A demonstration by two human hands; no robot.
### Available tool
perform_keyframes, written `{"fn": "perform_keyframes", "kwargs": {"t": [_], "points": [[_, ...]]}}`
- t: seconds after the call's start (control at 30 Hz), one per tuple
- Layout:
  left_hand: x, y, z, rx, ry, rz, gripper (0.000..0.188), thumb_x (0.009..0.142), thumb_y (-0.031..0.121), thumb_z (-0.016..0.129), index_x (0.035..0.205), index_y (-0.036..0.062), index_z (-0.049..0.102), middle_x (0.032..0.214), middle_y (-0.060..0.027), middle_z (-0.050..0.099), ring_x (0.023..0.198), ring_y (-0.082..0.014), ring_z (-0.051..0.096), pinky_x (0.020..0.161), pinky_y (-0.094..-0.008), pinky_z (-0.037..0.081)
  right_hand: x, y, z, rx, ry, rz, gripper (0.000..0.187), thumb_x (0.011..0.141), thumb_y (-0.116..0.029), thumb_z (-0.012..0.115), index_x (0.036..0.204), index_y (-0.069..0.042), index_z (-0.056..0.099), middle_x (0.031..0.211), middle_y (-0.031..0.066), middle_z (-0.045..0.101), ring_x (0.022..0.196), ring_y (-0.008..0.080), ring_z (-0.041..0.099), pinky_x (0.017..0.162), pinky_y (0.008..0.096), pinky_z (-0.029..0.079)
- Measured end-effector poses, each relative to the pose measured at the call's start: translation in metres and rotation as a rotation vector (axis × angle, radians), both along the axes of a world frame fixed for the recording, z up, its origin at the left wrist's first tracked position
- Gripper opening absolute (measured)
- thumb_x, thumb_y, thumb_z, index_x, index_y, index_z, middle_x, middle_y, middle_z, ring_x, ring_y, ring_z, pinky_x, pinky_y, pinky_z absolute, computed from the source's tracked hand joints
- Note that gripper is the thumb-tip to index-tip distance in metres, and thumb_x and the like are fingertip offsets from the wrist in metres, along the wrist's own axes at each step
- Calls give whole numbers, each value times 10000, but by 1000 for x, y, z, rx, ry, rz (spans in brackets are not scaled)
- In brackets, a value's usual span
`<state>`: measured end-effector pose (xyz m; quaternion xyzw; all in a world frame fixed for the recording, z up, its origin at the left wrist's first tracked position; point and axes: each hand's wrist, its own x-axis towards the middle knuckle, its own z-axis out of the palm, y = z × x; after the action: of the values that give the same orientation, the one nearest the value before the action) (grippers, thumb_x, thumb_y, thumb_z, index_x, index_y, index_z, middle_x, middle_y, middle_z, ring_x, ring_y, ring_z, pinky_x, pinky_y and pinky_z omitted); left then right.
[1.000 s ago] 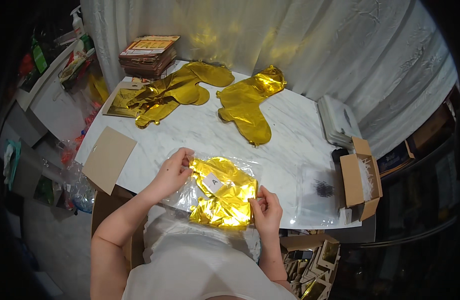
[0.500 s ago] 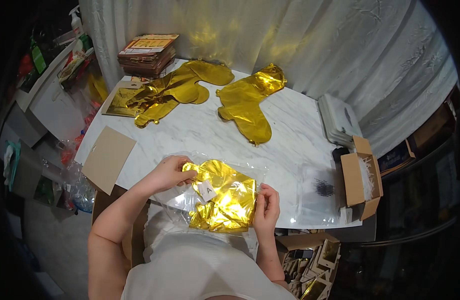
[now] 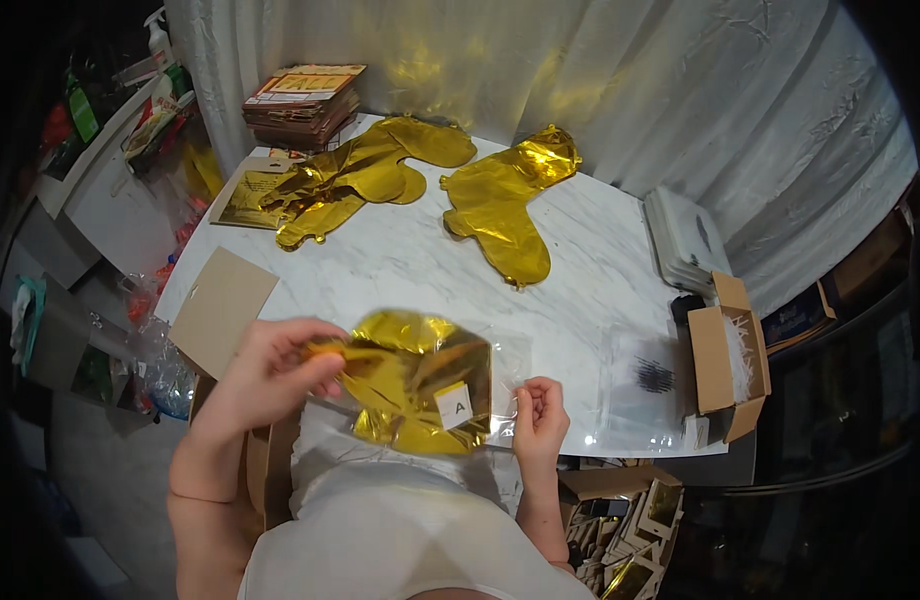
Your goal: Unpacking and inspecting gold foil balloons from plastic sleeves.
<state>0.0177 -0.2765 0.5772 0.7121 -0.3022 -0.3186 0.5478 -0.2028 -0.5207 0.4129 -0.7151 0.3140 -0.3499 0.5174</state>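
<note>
Near the table's front edge, a folded gold foil balloon (image 3: pixel 390 385) lies partly in a clear plastic bag (image 3: pixel 510 362). My left hand (image 3: pixel 275 372) pinches the balloon's left end, which is blurred by motion. My right hand (image 3: pixel 542 418) grips the bag's right edge between thumb and fingers. A small white paper label (image 3: pixel 457 406) shows against the foil. Farther back, one flat gold foil balloon (image 3: pixel 515 215) is spread on the table, with more gold foil (image 3: pixel 365 180) to its left.
The white marbled table (image 3: pixel 380 270) bears a stack of printed cards (image 3: pixel 305 105), a brown cardboard sheet (image 3: pixel 223 310), clear bags (image 3: pixel 645 385), an opened small carton (image 3: pixel 728 345) and a pale plastic case (image 3: pixel 685 240). A box of packaged cards (image 3: pixel 620 530) stands below at the right.
My left hand has moved left, drawing the gold foil balloon leftward. The label now sits farther right and lower, while my right hand still holds the bag's edge.
</note>
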Motion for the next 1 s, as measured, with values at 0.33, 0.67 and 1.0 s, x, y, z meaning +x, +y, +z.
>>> {"fn": "perform_keyframes", "kwargs": {"t": [0.33,0.67,1.0], "points": [[79,97,10,-814,-79,567,319,977,6,648,1293,-30,621,1065,-120,734,652,-84,670,605,-180,556,-3,-11,16,125,-5,-62,387,1003,42,556,1370,-65,619,901,39,619,608,46,499,563,202,422],[83,98,-68,-940,140,618,283,1014,14,617,1295,-23,622,1141,-101,725,778,-92,708,677,-176,605,-61,-36,25,-351,310,-231,336,904,59,494,1126,14,741,1043,157,598,926,290,618,864,335,505],[70,96,-67,-1235,239,516,240,1070,31,522,1278,-49,611,1089,-164,728,873,-197,721,785,-253,652,-33,4,61,-783,579,499,846,848,-433,774,1568,-154,428,1464,119,513,1413,325,418,1186,561,227]]}}
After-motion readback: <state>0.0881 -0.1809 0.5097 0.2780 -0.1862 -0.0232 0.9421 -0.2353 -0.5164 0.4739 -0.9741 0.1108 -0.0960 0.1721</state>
